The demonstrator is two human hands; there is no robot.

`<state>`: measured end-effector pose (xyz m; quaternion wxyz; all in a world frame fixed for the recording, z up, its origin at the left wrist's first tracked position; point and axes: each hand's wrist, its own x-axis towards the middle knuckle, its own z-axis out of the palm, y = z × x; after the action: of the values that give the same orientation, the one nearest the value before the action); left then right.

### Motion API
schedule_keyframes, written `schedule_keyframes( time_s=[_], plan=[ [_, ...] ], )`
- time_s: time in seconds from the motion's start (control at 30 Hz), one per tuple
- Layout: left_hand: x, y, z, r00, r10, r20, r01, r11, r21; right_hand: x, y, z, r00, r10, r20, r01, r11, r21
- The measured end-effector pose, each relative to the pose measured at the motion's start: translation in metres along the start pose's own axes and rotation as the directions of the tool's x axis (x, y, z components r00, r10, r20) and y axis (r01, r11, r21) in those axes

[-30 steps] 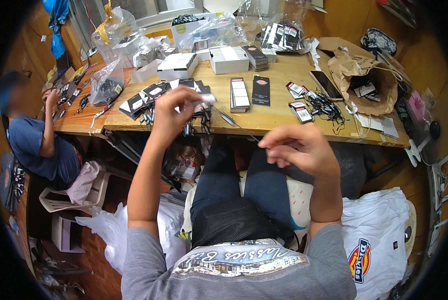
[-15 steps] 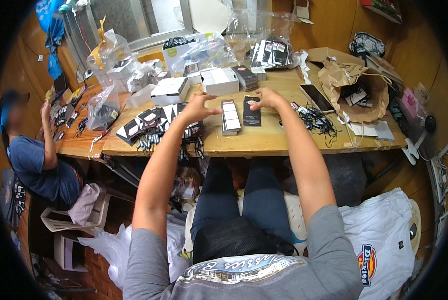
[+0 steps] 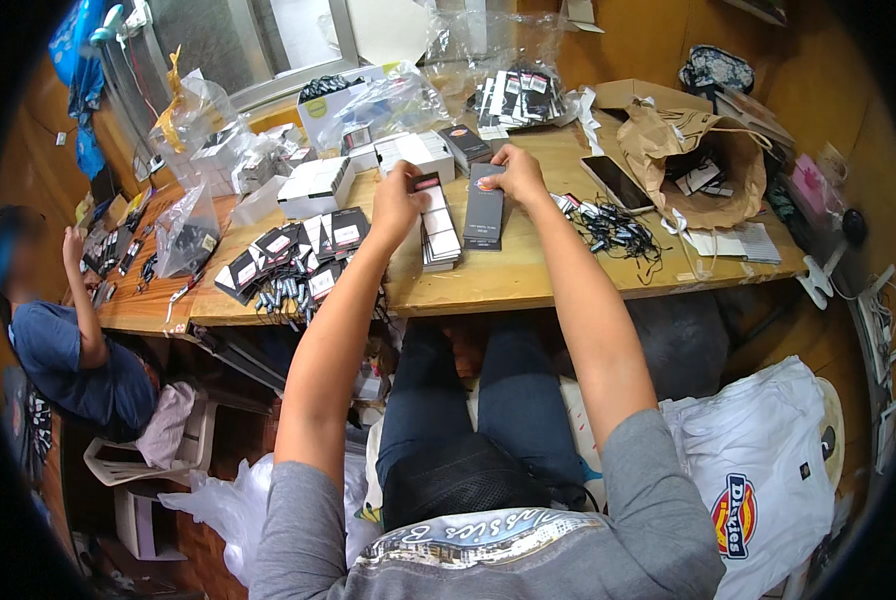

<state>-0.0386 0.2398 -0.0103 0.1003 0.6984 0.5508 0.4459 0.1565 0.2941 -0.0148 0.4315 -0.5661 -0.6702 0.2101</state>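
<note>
A narrow stack of white-faced hang tags [image 3: 440, 240] stands on the table in front of me. My left hand [image 3: 400, 208] is closed on the far end of its top tag, thumb on the white face, and a dark, red-marked end shows beside the fingers. To the right, my right hand [image 3: 518, 180] pinches the upper part of a long black hang tag [image 3: 483, 212]. This tag looks slightly tilted, with another dark tag [image 3: 483, 244] showing under its near end. Left of my left hand lies a heap of black and white tags [image 3: 293, 250] with strings.
Behind my hands are white boxes of tags [image 3: 313, 190] and a dark tag stack [image 3: 465, 145]. Corded strings [image 3: 608, 232], a phone [image 3: 616, 183] and a paper bag [image 3: 648, 150] lie right. A person [image 3: 78, 340] sits at the far left.
My left hand has closed on the stack's top tag. My right hand has pinched the black tag and raised it slightly. The whole view has shifted a little.
</note>
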Motion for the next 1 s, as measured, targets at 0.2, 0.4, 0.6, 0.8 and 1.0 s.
schedule_keyframes(
  time_s=[0.2, 0.4, 0.6, 0.8, 1.0],
  plan=[
    [-0.005, 0.039, -0.01, 0.981, -0.181, -0.068, 0.13, 0.875, -0.466, -0.03, -0.023, -0.036, 0.986, -0.112, 0.123, -0.001, 0.739, 0.674],
    [-0.032, 0.06, 0.007, 0.957, -0.228, 0.178, 0.285, 0.641, -0.712, -0.075, -0.047, -0.045, 0.985, -0.173, 0.009, 0.142, 0.835, 0.531],
    [-0.067, 0.086, -0.006, 0.945, -0.31, 0.104, 0.282, 0.613, -0.738, -0.06, -0.017, -0.066, 0.999, -0.047, 0.015, 0.039, 0.932, 0.359],
    [-0.085, 0.083, -0.017, 0.956, -0.271, 0.113, 0.247, 0.536, -0.807, -0.023, 0.05, -0.07, 0.993, 0.11, -0.037, -0.112, 0.822, -0.558],
    [-0.1, 0.083, -0.012, 0.958, -0.265, 0.109, 0.229, 0.482, -0.846, -0.012, 0.058, -0.064, 0.977, 0.166, -0.133, -0.206, 0.895, -0.395]
  ],
)
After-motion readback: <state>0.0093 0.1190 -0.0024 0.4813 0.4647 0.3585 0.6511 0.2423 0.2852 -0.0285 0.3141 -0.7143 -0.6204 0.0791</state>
